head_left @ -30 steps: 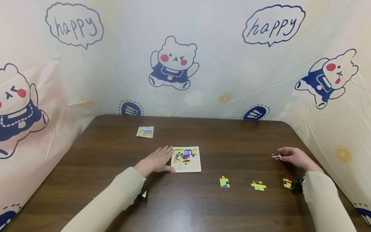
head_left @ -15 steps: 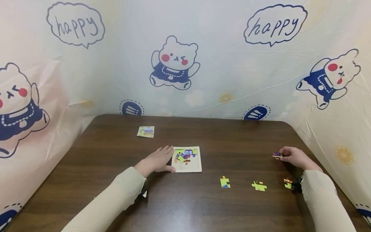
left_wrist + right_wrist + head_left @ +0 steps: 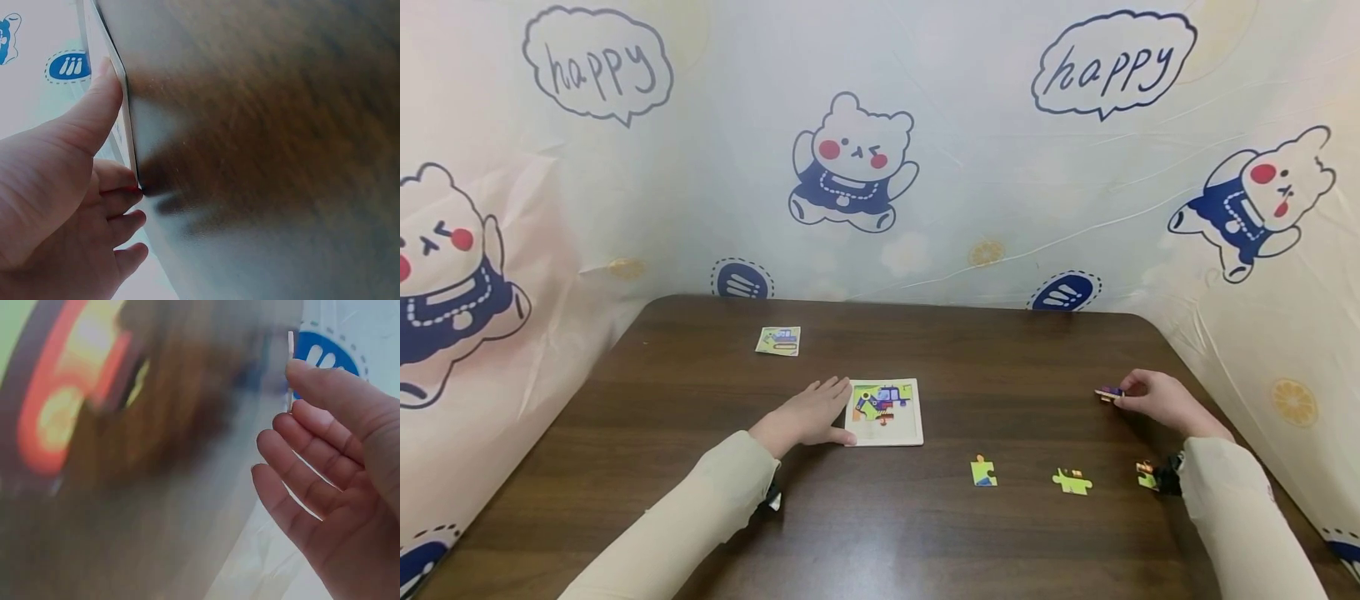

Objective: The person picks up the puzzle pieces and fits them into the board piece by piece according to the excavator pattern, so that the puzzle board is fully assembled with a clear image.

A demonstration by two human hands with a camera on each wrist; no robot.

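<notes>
Right hand (image 3: pixel 1161 404): pinches the held piece (image 3: pixel 1108 393) between thumb and fingers; a narrow grip, the other fingers apart from it.
Held piece: purple on top, near the table's right side, well apart from the tray (image 3: pixel 898 429); we see it tilted, nearly edge-on; whether it is wholly off the table (image 3: pixel 1015 367) we cannot tell.
Left hand (image 3: pixel 805 414): spread wide, with fingers and thumb at the tray's left edge; we take this as steadying.
Tray: partly filled, upper part showing a vehicle picture; bare along the bottom and lower right.
Table: the blue-cornered piece (image 3: pixel 983 472), green piece (image 3: pixel 1072 482) and orange-topped piece (image 3: pixel 1146 476) lie loose, all 3 apart; the last is just beside the wrist camera (image 3: pixel 1171 476).
Card (image 3: pixel 778 341): beyond the tray, to its left, with a similar picture.
Pick-up: we judge this the step in hand, 1 piece gripped and 3 waiting.
Bare space: we think the next move calls for a firm pinch, a carry leftward and the piece levelled and turned to match its neighbours.
</notes>
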